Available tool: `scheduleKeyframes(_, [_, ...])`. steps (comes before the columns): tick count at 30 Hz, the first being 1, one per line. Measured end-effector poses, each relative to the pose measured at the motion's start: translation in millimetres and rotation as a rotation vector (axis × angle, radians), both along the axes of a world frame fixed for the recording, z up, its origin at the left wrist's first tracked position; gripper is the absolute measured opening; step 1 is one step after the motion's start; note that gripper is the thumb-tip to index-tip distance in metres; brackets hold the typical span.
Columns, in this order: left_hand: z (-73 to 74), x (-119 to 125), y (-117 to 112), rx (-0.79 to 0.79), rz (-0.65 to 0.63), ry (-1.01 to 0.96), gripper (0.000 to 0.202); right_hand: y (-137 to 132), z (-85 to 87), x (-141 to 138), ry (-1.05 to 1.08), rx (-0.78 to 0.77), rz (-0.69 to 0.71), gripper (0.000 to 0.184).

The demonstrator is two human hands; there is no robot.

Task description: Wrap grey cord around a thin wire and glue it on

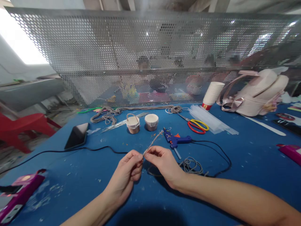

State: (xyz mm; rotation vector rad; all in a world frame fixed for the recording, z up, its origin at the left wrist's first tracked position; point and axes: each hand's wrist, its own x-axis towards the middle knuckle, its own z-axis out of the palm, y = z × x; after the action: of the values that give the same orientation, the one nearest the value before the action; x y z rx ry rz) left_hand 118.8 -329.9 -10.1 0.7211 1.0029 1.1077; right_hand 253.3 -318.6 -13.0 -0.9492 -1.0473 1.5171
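Note:
Both my hands meet over the middle of the blue table (77,188). My left hand (128,174) and my right hand (162,163) each pinch the near end of a thin twine-wrapped stick (154,141), which points up and away toward the glue gun. The fingers of both hands are closed on it. A blue hot glue gun (175,139) lies just beyond my right hand, its black cord looping to the right. A loose coil of grey twine (191,164) lies under my right wrist. Two small twine-wrapped cups (133,123) (151,121) stand behind.
Red-and-yellow scissors (197,125), clear glue sticks (211,121), stacked paper cups (212,94) and a pink backpack (256,91) sit at the back right. A phone (77,135) lies left. Purple devices (18,194) (291,152) lie at both edges. A perforated metal screen (150,50) closes the far side; people sit behind it.

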Motion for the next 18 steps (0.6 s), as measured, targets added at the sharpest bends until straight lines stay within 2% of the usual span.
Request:
scheduleKeyframes(12, [5.6, -0.4, -0.3, -0.053, -0.087, -0.037, 0.036, 3.6, 5.0, 2.4, 0.012, 0.029, 0.045, 0.006])
scheduleKeyframes(18, [7.2, -1.3, 1.2, -0.080, -0.108, -0.083, 0.033, 3.6, 7.5, 3.9, 0.041, 0.023, 0.089, 0.006])
